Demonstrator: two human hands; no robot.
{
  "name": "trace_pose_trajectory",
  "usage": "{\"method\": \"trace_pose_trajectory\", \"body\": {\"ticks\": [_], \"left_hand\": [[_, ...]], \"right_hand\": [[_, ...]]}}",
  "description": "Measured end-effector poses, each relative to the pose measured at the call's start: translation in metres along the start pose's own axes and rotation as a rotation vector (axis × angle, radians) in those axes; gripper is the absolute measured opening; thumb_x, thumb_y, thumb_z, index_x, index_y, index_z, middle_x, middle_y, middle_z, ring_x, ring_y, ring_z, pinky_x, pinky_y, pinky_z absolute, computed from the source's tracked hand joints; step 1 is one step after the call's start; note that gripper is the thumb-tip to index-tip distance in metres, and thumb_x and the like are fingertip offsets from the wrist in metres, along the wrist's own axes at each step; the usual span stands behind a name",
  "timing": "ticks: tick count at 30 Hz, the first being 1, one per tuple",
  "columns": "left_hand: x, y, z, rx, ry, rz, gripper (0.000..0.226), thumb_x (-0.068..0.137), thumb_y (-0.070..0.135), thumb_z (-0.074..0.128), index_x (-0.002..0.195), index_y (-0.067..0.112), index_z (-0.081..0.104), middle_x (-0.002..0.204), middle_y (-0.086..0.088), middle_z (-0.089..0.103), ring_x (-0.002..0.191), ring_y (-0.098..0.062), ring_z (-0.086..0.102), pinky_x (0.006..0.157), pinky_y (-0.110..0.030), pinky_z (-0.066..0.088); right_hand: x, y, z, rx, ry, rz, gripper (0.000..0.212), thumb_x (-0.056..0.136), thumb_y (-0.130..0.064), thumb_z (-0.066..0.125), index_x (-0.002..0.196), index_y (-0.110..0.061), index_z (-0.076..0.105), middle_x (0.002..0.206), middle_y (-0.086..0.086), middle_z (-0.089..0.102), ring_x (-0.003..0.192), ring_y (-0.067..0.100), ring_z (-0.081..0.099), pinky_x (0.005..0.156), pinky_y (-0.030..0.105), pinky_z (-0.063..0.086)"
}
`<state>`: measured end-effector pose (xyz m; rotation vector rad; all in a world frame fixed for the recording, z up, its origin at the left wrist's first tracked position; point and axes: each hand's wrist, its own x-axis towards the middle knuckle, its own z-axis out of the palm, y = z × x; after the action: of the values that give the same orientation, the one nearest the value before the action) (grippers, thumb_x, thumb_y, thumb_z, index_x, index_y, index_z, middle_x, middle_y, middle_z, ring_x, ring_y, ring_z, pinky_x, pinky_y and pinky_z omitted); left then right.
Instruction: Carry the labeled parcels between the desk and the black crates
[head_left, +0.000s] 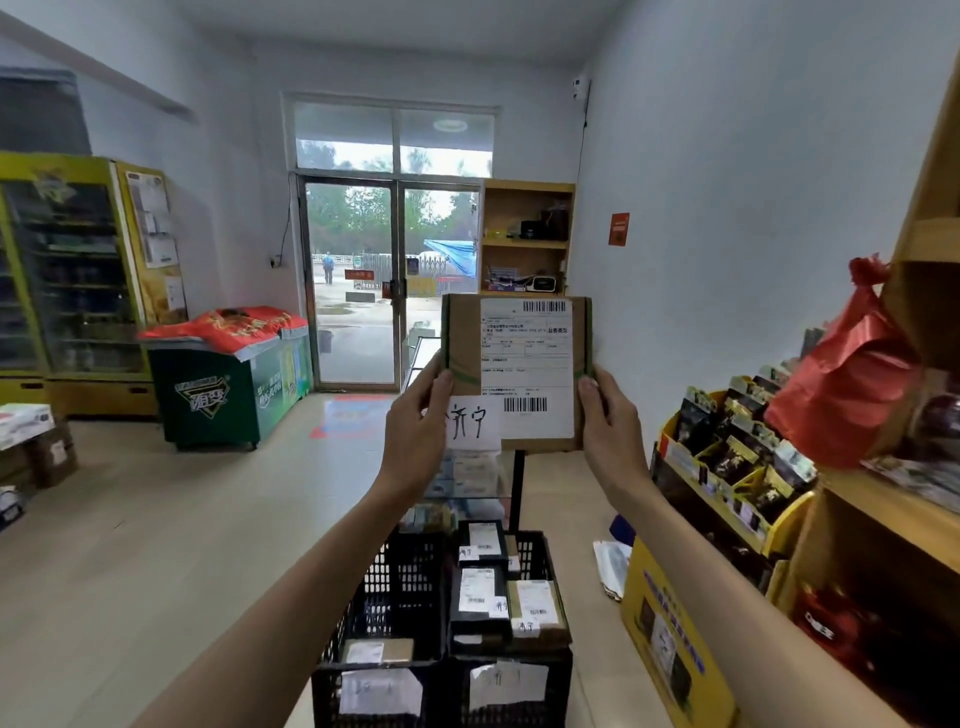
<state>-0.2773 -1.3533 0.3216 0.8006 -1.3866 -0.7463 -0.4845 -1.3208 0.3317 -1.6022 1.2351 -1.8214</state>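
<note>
A flat brown cardboard parcel (517, 371) with a white shipping label and a handwritten white slip is held up in front of me, face toward the camera. My left hand (415, 434) grips its lower left edge and my right hand (610, 426) grips its lower right edge. Below, two black crates stand side by side on the floor. The right crate (540, 670) holds several labeled parcels (480, 590), dark and brown. The left crate (384, 587) holds one flat brown parcel (379, 650). Each crate carries a white paper tag on its front.
A yellow display rack (727, 483) and wooden shelves (883, 519) with a red bag (841, 384) line the right side. A green chest freezer (228, 384) and drinks fridge (67, 270) stand at left. Glass doors (395, 280) lie ahead. Cardboard boxes (36, 452) sit far left.
</note>
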Motion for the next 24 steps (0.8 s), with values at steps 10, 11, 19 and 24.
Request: {"method": "trace_pose_trajectory", "body": {"ticks": [10, 11, 19, 24], "left_hand": [[0.072, -0.078, -0.004, 0.015, 0.000, -0.030, 0.063, 0.092, 0.063, 0.046, 0.147, 0.033, 0.051, 0.139, 0.005, 0.063, 0.125, -0.019, 0.062, 0.103, -0.052, 0.053], [0.078, -0.086, -0.004, 0.019, 0.001, -0.034, 0.064, 0.091, 0.064, 0.046, 0.147, 0.034, 0.051, 0.141, 0.005, 0.062, 0.127, -0.019, 0.061, 0.104, -0.052, 0.051], [0.128, -0.137, 0.009, 0.044, -0.009, -0.058, 0.041, 0.108, 0.035, 0.043, 0.148, 0.028, 0.053, 0.130, 0.004, 0.068, 0.115, -0.018, 0.067, 0.096, -0.048, 0.057], [0.164, -0.171, 0.028, 0.055, -0.013, -0.092, 0.034, 0.110, 0.026, 0.042, 0.141, 0.031, 0.056, 0.114, 0.013, 0.070, 0.098, 0.000, 0.070, 0.076, -0.020, 0.058]], "right_hand": [[0.057, 0.069, 0.043, -0.029, 0.045, 0.035, 0.042, 0.108, -0.026, 0.040, 0.146, -0.008, 0.047, 0.135, 0.006, 0.062, 0.123, 0.015, 0.059, 0.090, 0.016, 0.053], [0.062, 0.076, 0.046, -0.036, 0.043, 0.040, 0.042, 0.108, -0.027, 0.040, 0.145, -0.009, 0.047, 0.134, 0.005, 0.062, 0.123, 0.015, 0.058, 0.093, 0.019, 0.053], [0.113, 0.138, 0.063, -0.055, 0.033, 0.092, 0.043, 0.107, -0.036, 0.041, 0.141, -0.012, 0.051, 0.128, 0.003, 0.066, 0.117, 0.013, 0.062, 0.100, 0.042, 0.054], [0.156, 0.183, 0.066, -0.004, 0.011, 0.126, 0.064, 0.095, -0.059, 0.045, 0.143, -0.016, 0.051, 0.133, 0.001, 0.063, 0.124, 0.015, 0.058, 0.103, 0.046, 0.051]]}}
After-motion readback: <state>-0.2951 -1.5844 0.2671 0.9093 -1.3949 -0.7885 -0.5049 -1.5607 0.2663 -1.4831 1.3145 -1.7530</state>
